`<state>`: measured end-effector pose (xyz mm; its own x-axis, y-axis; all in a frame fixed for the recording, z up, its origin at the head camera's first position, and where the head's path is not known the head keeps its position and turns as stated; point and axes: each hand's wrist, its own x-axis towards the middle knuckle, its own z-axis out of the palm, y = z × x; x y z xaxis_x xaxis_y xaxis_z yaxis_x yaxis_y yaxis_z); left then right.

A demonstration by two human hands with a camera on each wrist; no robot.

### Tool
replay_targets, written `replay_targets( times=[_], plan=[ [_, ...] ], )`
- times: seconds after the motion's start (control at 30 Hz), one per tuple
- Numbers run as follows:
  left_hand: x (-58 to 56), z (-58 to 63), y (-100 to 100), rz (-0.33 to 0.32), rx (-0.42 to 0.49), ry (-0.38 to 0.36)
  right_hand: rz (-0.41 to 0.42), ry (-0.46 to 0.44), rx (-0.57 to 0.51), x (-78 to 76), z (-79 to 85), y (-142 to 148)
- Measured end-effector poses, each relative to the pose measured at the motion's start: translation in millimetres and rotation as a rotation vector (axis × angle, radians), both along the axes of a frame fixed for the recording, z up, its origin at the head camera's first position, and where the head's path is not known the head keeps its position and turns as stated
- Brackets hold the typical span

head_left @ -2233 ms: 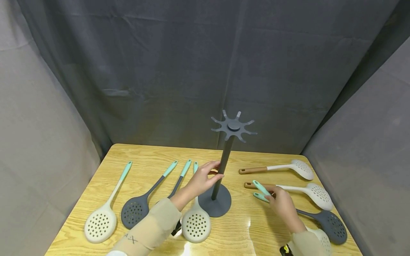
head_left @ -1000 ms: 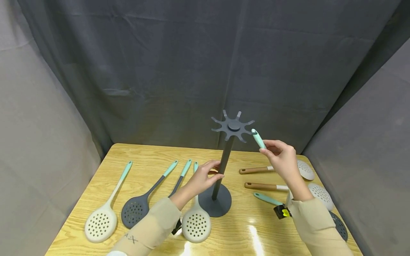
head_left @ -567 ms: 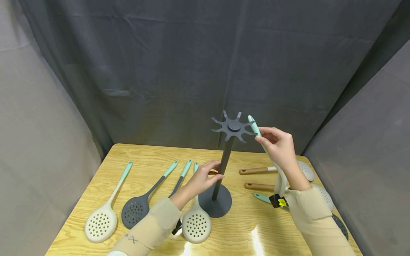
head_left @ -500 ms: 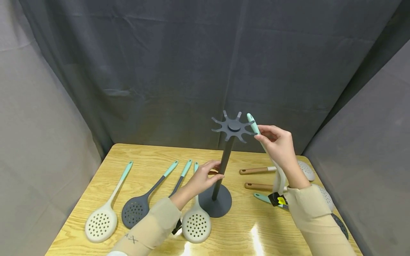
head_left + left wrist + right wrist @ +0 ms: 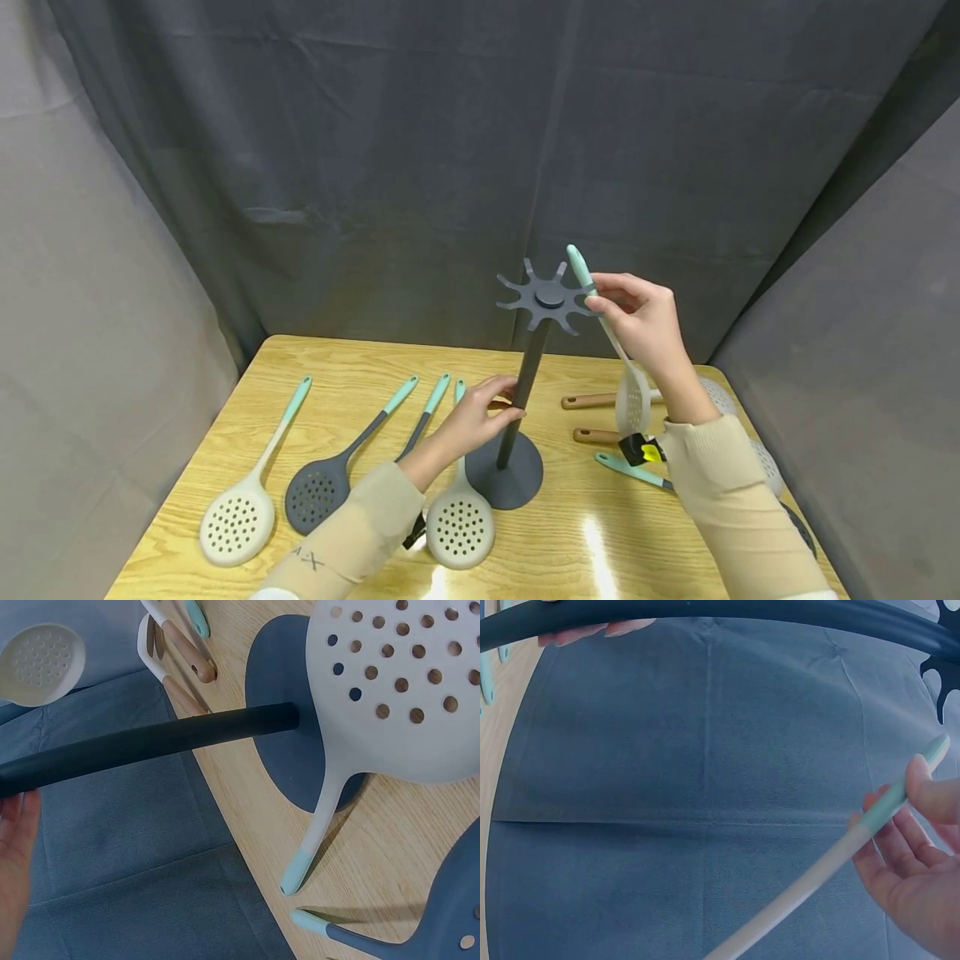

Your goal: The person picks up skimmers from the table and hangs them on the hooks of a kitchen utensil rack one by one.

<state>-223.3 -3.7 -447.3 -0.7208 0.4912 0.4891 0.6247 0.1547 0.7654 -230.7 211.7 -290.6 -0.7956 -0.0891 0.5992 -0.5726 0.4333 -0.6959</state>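
My left hand (image 5: 474, 423) holds the dark pole of an upright utensil stand (image 5: 528, 367), thumb on one side and fingers on the other. The stand has a round base and a star-shaped top of hooks (image 5: 548, 293). Raised beside those hooks, my right hand (image 5: 643, 321) pinches a white skimmer (image 5: 632, 404) by its mint handle. The handle's tip points up past the hooks, and the perforated head hangs down below the hand. In the right wrist view, thumb and fingers close on the mint part of the handle (image 5: 885, 808), with the hook tips just above it.
Left of the stand lie a white skimmer (image 5: 236, 525), a grey skimmer (image 5: 315, 496) and a grey-shafted utensil (image 5: 431, 400) partly under my arm. Another white skimmer (image 5: 460, 525) overlaps the base. At right are two wooden-handled utensils (image 5: 588, 401) and a mint-handled grey one (image 5: 630, 469).
My right hand has lifted the white skimmer off the right side of the table and brought it up and leftward to the hooks. My left hand stays on the pole.
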Motion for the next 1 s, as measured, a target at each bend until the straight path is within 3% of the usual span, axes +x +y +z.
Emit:
replay_targets(
  times=[0.5,1.0],
  plan=[
    [0.1,0.3,0.2,0.001,-0.007,0.001,0.142,-0.06,-0.029,-3.8,2.9,0.0],
    [2.0,2.9,-0.8,0.002,-0.018,-0.036,0.2,-0.097,0.045,-10.4,3.3,4.6]
  ],
)
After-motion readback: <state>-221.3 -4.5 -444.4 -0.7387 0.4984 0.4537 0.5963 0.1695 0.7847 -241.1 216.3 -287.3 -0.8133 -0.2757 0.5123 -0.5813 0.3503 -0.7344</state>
